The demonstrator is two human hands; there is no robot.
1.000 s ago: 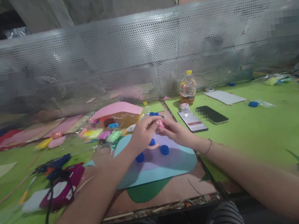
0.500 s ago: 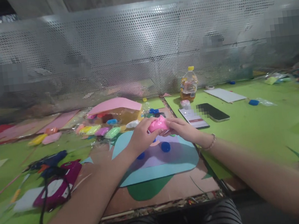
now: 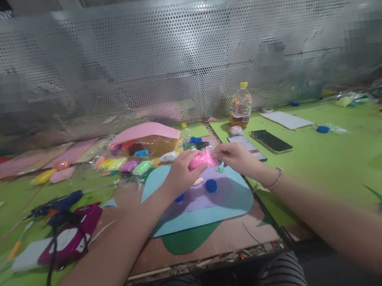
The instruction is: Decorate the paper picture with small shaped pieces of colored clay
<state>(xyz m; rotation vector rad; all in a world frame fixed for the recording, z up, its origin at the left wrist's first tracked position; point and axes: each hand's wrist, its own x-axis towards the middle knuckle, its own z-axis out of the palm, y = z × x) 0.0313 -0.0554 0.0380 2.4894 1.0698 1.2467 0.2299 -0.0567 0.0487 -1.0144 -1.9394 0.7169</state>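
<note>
A packet of bright pink modelling clay (image 3: pixel 199 161) is held above the paper in my left hand (image 3: pixel 182 170), its fingers wrapped round the left side. At the packet's right end, my right hand (image 3: pixel 233 157) pinches what looks like its clear wrapper; the fingertips are partly hidden. Below both hands lies a light blue paper shape (image 3: pixel 239 208) with a lilac piece (image 3: pixel 197 202) on it. On the lilac piece sit a round blue clay piece (image 3: pixel 211 186), a pale peach strip (image 3: pixel 198 181) and a small green bit (image 3: pixel 220 170). Another blue piece (image 3: pixel 179 199) shows beside my left wrist.
Several coloured clay packets (image 3: pixel 142 167) lie behind my left hand. A glue gun (image 3: pixel 59 203) and a magenta device (image 3: pixel 73 237) with a black cable are at left. A bottle (image 3: pixel 241 106), two phones (image 3: pixel 273 141) and a white board (image 3: pixel 287 119) stand or lie at right.
My right hand has drawn slightly right, away from the pink clay, its fingers more bent. My left hand keeps its hold. The view has shifted a little.
</note>
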